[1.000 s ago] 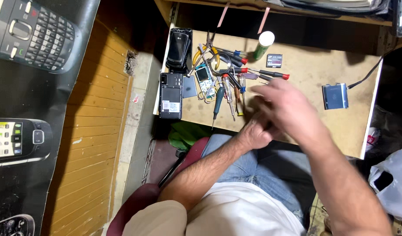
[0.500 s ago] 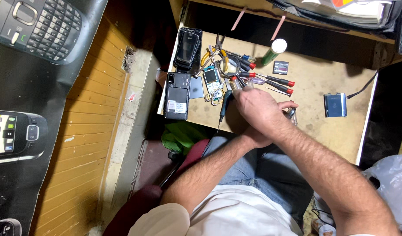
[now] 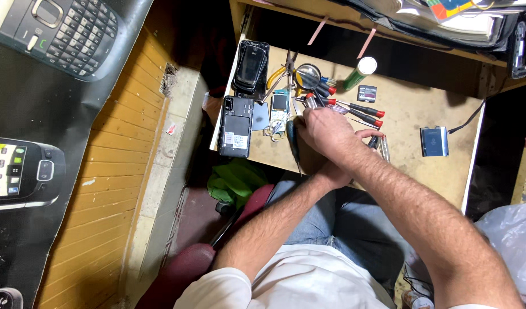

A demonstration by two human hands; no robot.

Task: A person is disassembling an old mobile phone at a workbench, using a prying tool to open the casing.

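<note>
My right hand (image 3: pixel 327 130) lies palm down on the wooden desk (image 3: pixel 411 117), its fingertips at the handles of the red-tipped screwdrivers (image 3: pixel 363 111); whether it grips one is hidden. My left hand (image 3: pixel 370 135) is almost wholly covered by the right one, with only a finger showing. A dark-handled screwdriver (image 3: pixel 292 140) lies just left of the hands. Further left are a black phone with its back off (image 3: pixel 235 126) and a small pale phone (image 3: pixel 279 103). A magnifying glass (image 3: pixel 308 75) rests behind them.
Stacked black phone shells (image 3: pixel 251 63) sit at the desk's far left corner. A green tube (image 3: pixel 359 72), a small battery (image 3: pixel 366 92) and a blue-grey device with a cable (image 3: pixel 434 141) lie to the right. A green cloth (image 3: pixel 236 181) is below the desk, a white bag (image 3: pixel 511 243) at right.
My right hand has moved left and forward across the desk to the screwdriver handles, covering the left hand. The view has also shifted.
</note>
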